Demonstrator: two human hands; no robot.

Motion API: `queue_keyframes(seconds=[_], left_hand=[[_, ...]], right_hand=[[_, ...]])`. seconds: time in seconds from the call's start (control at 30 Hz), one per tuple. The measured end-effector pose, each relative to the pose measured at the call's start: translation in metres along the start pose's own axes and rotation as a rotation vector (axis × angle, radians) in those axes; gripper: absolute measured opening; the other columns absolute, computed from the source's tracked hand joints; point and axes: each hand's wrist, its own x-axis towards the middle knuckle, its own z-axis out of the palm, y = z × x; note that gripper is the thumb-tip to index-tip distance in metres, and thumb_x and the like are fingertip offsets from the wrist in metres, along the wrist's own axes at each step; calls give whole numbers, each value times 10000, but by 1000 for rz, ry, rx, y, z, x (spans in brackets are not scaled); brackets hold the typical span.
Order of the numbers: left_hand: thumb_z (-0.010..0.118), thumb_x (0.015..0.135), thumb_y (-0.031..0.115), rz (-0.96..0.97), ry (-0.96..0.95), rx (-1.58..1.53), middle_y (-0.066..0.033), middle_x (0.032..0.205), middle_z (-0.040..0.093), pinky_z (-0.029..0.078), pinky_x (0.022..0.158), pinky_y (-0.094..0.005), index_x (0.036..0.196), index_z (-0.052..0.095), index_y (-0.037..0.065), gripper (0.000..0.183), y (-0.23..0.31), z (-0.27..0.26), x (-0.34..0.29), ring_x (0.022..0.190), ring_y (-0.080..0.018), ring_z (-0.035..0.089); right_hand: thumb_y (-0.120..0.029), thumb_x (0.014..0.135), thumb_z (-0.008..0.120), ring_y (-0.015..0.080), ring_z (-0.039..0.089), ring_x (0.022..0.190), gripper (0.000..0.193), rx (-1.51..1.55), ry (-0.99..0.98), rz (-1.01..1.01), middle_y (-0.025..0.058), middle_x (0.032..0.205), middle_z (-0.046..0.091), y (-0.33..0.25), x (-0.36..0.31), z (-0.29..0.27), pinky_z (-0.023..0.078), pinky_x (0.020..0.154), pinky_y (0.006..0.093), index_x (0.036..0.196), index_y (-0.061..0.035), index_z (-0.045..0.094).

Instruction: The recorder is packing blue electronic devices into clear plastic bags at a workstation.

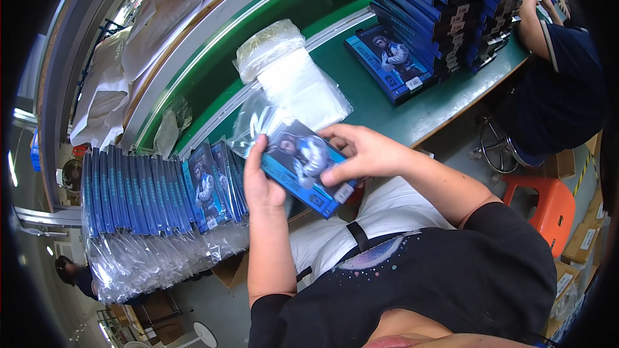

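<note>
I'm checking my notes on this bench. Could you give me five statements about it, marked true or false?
1. The left hand and the right hand are both on one blue box. True.
2. The row of boxes at the left is red. False: the row of boxes is blue.
3. A pile of plastic bags lies on the green table, beyond the hands. True.
4. The orange stool stands on the person's left. False: the orange stool is on the right.
5. Tall stacks of boxes rise toward the right end of the green table. True.
</note>
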Motion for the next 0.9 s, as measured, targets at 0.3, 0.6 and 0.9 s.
queue_keyframes(seconds=[0.3,0.6,0.9], left_hand=[[518,963,183,117,-179,188,-137,1246,574,448,992,-450,1277,482,-16,374,-23,44,-40,1148,-256,564],[447,983,386,-165,-452,309,-202,1334,501,382,1044,-501,1322,427,-85,580,-6,8,-57,1220,-363,503],[467,893,104,-236,-324,141,-223,1272,534,468,947,-341,1436,282,-56,595,-15,27,-63,1086,-246,596]], right_hand=[[-168,697,837,138,611,813,1047,-626,232,-425,112,939,652,-38,-3,1,495,743,273,1509,-102,180],[-3,978,422,73,511,614,262,-454,410,-1002,75,792,601,-84,-45,37,455,562,217,1207,37,543],[-83,862,620,311,645,796,283,-530,-163,-918,157,890,642,-27,-11,60,507,656,416,1135,-22,573]])
